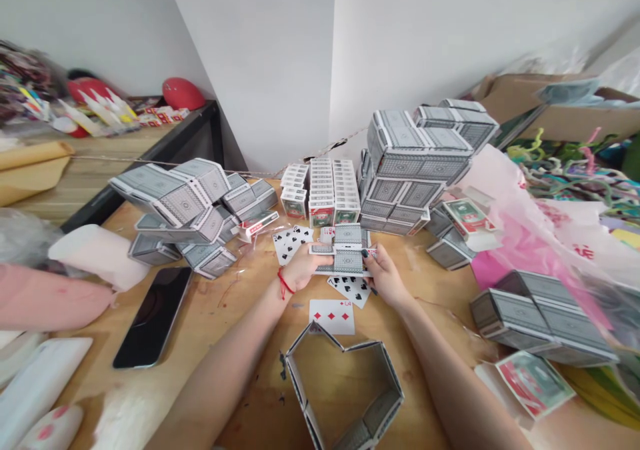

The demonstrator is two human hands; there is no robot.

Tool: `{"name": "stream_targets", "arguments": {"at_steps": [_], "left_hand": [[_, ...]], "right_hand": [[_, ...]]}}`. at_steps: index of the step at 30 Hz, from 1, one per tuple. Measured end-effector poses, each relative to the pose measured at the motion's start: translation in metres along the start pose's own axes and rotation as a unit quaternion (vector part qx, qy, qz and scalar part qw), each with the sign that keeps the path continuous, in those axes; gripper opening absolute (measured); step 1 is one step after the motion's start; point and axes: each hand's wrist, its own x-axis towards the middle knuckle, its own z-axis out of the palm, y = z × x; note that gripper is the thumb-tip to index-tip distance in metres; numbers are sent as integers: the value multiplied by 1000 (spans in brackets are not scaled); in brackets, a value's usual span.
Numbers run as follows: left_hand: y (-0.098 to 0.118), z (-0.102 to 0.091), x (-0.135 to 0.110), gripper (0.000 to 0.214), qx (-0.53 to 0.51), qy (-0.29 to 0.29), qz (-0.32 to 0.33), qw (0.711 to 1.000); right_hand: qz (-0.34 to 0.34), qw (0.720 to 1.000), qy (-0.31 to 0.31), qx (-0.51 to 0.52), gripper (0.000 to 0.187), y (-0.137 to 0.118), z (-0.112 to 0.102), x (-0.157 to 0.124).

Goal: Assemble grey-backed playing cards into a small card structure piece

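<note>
In the head view my left hand [301, 268], a red string round its wrist, is closed on the left side of several grey-backed playing cards [349, 261]. My right hand [385, 278], with dark nails, pinches their right side. The held cards overlap, and their exact joining cannot be made out. Face-up spade cards [351, 290] lie partly under the hands, and a three of diamonds [331, 317] is just nearer to me. Between my forearms stands a heart-shaped frame [345, 397] made of cards. More black-suited cards [291, 244] lie left of my left hand.
Stacked card-built blocks rise at the left [185, 200] and right [410, 170]. Rows of card boxes [321, 190] stand behind my hands. A phone [153, 317] lies left. At right are another card block [543, 317], an opened card box [533, 383] and pink plastic [505, 263].
</note>
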Motion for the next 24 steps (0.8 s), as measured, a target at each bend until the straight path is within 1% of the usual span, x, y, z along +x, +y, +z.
{"name": "stream_targets", "arguments": {"at_steps": [4,6,9,13,15,19,24], "left_hand": [[1,0,-1,22,-13,-7,-6,1000],[2,0,-1,23,-10,0,-2,1000],[3,1,-2,24,5,10,5,1000],[3,-1,-4,22,-8,-23,-4,1000],[2,-1,-4,25,-16,-31,-6,999],[-3,-1,-3,32,-8,-23,17,1000],[-2,2,-3,34,28,-40,38,998]], "right_hand": [[4,1000,-15,-12,34,-1,-1,1],[9,999,-28,-13,34,0,-3,1],[15,999,-28,-4,35,1,-6,3],[18,1000,-21,13,34,4,-10,5],[18,999,-21,21,34,5,-11,6],[20,999,-30,38,34,7,-12,7],[15,999,-30,42,35,4,-11,5]]}}
